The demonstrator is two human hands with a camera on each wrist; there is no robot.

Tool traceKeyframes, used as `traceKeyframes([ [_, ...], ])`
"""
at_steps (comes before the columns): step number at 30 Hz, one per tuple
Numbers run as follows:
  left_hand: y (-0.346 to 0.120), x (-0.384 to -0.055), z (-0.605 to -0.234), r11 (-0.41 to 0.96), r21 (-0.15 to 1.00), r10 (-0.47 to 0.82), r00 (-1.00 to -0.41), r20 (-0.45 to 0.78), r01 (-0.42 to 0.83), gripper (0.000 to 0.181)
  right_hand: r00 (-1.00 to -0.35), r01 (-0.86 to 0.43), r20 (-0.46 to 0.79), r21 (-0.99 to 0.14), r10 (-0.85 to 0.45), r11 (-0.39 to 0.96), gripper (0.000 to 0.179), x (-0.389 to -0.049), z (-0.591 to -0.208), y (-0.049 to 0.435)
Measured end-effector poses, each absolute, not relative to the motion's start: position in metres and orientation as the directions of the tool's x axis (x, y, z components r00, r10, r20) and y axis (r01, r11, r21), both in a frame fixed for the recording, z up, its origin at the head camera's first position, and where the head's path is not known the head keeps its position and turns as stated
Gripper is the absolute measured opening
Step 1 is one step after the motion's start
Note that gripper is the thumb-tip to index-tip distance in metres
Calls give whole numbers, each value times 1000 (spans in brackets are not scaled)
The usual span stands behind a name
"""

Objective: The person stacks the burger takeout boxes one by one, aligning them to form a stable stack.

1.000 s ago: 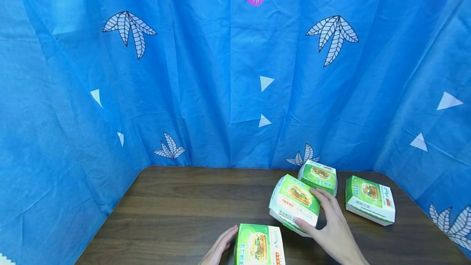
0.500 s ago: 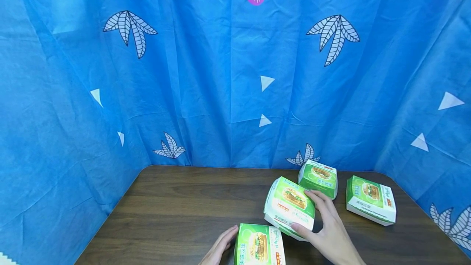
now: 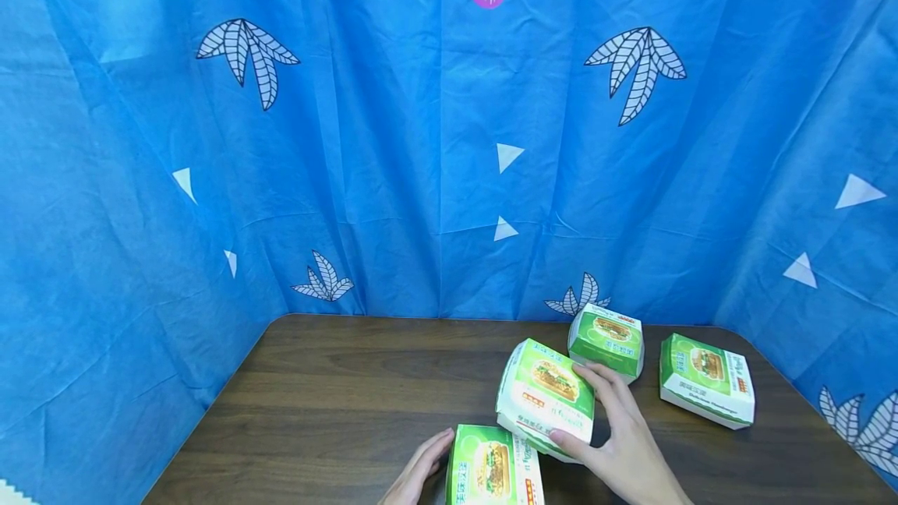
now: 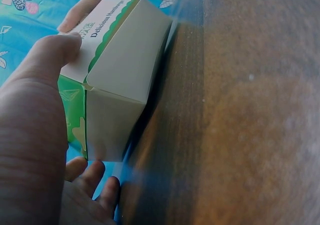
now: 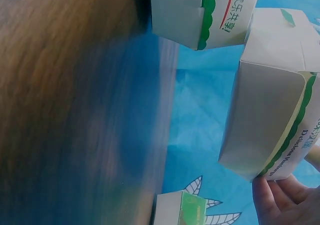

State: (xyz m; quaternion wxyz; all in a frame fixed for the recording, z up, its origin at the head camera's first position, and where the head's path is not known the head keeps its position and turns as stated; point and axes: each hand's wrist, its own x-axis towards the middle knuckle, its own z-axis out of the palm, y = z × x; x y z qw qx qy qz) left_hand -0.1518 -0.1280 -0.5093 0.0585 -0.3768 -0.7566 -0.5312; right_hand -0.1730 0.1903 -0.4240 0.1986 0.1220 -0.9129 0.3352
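Near the front edge of the head view, my left hand (image 3: 419, 470) is at the left side of a green-and-white hamburger box (image 3: 484, 462). In the left wrist view, its thumb lies on the printed face of this hamburger box (image 4: 120, 55), and several fingers are at the box's side. My right hand (image 3: 624, 439) grips a second hamburger box (image 3: 546, 400) by its right side, thumb in front and fingers behind. That box is tilted and overlaps the near box's back right corner. In the right wrist view the held hamburger box (image 5: 265, 105) appears raised off the table.
Another hamburger box (image 3: 609, 340) stands at the back, just behind the held one. Farther right sits one more hamburger box (image 3: 705, 379). A blue patterned curtain (image 3: 393, 178) borders the dark wooden table (image 3: 337, 396) at the back and both sides.
My right hand has moved left and slightly down with its hamburger box, which now overlaps the near box's corner. The left hand and the other boxes look unmoved.
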Motion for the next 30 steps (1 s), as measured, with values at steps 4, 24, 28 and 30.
traceKeyframes([
  [4, -128, -152, -509, 149, 750, 503, -702, 504, 645, 79, -886, -369, 453, -555, -102, 746, 85, -172, -425, 189],
  [24, -126, -156, -515, 135, 706, 494, -665, 561, 696, 81, -901, -378, 410, -588, -139, 715, 84, -164, -422, 174],
  [28, -127, -157, -516, 129, 681, 503, -639, 581, 721, 78, -899, -382, 411, -574, -148, 724, 82, -162, -422, 172],
  [30, -128, -157, -516, 131, 655, 507, -618, 600, 744, 76, -909, -364, 390, -573, -146, 734, 81, -161, -421, 169],
])
